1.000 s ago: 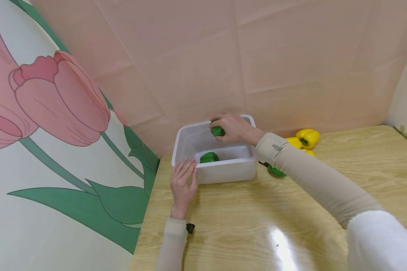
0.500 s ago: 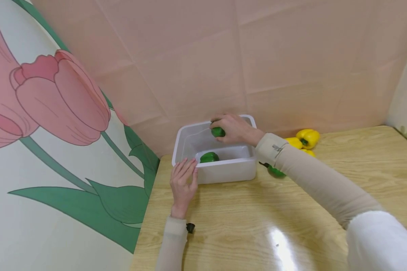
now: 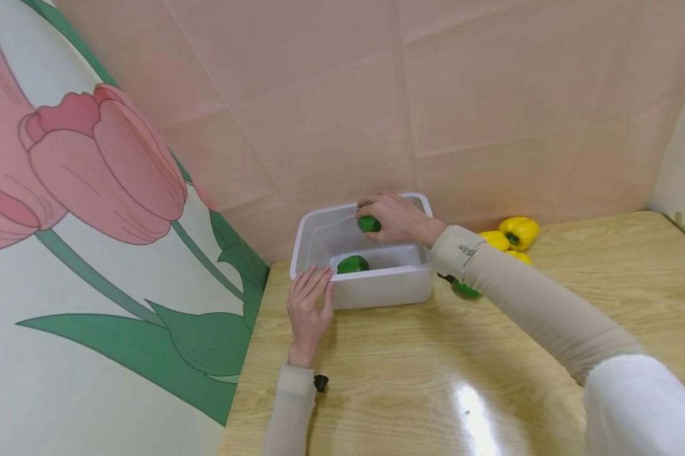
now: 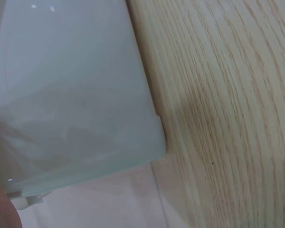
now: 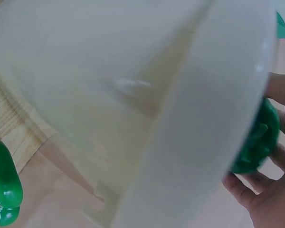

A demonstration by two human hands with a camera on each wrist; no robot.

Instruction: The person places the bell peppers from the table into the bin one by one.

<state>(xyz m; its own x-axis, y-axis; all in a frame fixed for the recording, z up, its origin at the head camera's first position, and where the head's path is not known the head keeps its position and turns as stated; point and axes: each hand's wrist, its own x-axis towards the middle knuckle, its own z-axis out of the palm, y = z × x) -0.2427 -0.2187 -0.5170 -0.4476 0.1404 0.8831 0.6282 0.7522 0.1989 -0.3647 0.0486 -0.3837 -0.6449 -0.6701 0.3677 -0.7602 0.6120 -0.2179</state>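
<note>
A white plastic bin [image 3: 382, 291] stands on the wooden table against the backdrop. My left hand [image 3: 309, 310] rests its straight fingers on the bin's near left rim. Over the bin's far right part, my right hand [image 3: 396, 218] grips a green bell pepper [image 3: 369, 223] from above; the right wrist view shows fingers curled round this green pepper [image 5: 257, 142]. A second green bell pepper [image 3: 352, 264] lies on the bin's floor at the left. The left wrist view holds mostly the bin's outer wall [image 4: 80, 85].
Several yellow bell peppers [image 3: 519, 232] lie right of the bin, partly behind the right sleeve. Another green bell pepper [image 3: 466, 289] sits under that forearm, mostly hidden. A pink backdrop [image 3: 319, 95] rises behind the table [image 3: 399, 380]; a tulip-painted wall [image 3: 108, 278] stands left.
</note>
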